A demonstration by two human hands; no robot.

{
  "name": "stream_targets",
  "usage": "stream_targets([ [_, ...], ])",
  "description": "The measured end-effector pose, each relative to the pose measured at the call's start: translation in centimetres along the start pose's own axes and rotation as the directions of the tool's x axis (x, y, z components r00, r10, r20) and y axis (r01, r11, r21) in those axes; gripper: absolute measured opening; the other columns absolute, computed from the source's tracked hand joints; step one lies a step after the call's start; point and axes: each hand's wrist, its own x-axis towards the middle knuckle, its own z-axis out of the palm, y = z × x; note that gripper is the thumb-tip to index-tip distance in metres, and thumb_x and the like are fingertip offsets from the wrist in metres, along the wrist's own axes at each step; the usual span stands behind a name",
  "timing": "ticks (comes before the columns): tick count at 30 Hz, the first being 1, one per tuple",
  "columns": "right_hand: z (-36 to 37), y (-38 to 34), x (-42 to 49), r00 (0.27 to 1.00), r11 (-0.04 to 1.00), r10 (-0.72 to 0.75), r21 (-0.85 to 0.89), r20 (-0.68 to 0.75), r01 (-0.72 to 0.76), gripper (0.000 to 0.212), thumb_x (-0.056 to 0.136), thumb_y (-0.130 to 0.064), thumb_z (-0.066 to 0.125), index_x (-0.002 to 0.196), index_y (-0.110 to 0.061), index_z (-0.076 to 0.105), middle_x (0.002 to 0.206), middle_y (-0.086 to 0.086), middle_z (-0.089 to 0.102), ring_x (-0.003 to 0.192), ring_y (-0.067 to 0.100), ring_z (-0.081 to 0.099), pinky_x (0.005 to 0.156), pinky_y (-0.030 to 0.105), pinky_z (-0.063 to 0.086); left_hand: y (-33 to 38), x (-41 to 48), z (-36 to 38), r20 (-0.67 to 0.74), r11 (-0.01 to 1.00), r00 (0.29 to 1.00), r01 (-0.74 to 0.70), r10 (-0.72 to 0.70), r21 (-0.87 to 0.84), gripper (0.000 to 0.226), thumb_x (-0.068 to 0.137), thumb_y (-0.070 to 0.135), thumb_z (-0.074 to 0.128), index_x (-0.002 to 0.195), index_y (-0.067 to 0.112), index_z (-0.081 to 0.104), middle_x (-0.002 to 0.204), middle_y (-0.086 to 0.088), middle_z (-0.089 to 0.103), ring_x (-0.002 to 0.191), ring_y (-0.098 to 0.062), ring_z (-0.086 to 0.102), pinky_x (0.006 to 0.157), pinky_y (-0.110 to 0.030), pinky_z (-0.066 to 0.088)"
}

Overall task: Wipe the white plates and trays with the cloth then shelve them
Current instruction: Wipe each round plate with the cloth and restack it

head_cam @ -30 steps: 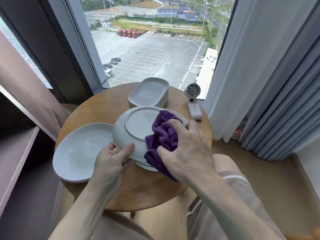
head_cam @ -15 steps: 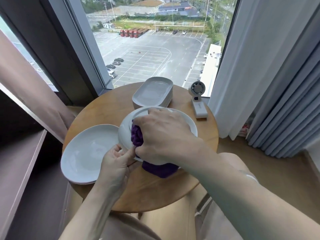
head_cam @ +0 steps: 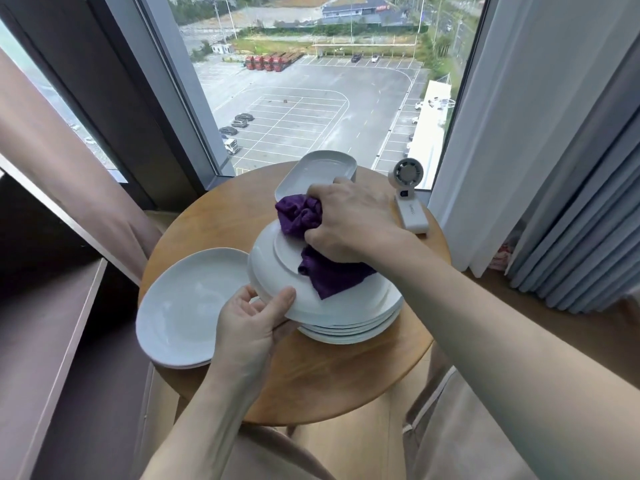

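Observation:
An upturned white plate [head_cam: 277, 278] rests tilted on a stack of white plates [head_cam: 349, 329] in the middle of the round wooden table [head_cam: 332, 382]. My left hand [head_cam: 252, 327] grips the plate's near left rim. My right hand [head_cam: 349, 223] presses a bunched purple cloth [head_cam: 301, 214] on the plate's underside at its far edge; a cloth corner trails toward me. A wide white plate [head_cam: 183, 306] lies at the table's left. White rectangular trays [head_cam: 315, 169] are stacked at the back.
A small white fan [head_cam: 410, 199] stands at the table's back right. A dark shelf ledge [head_cam: 45, 341] runs along the left. A big window is behind the table, and grey and white curtains [head_cam: 554, 168] hang on the right.
My right hand has slid the purple cloth from the plate's near side across to its far edge. My left hand keeps its hold on the rim. The view has shifted slightly.

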Motion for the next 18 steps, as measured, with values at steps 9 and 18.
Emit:
stream_targets([
  [9, -2.2, 1.0, -4.2, 0.994, 1.0, -0.02, 0.008, 0.11, 0.019, 0.029, 0.082, -0.036, 0.063, 0.11, -0.038, 0.058, 0.114, -0.004, 0.056, 0.118, 0.028, 0.05, 0.084, 0.038, 0.029, -0.1, 0.1, -0.2, -0.014, 1.0, 1.0, 0.009, -0.009, 0.001, 0.051, 0.077, 0.014, 0.075, 0.124, 0.002, 0.06, 0.107, -0.018, 0.076, 0.091, -0.026, 0.076, 0.068, -0.029, 0.061],
  [18, -2.2, -2.2, -4.2, 0.968, 0.982, -0.189, 0.028, 0.163, 0.186, 0.014, 0.076, -0.031, 0.065, 0.078, -0.027, 0.052, 0.084, -0.007, 0.057, 0.09, 0.027, 0.056, 0.074, 0.039, 0.039, 0.1, 0.2, -0.4, 0.012, 0.999, 0.999, 0.052, -0.052, 0.002, 0.04, 0.077, 0.017, 0.074, 0.113, 0.001, 0.067, 0.1, -0.015, 0.077, 0.085, -0.022, 0.076, 0.066, -0.028, 0.061],
])
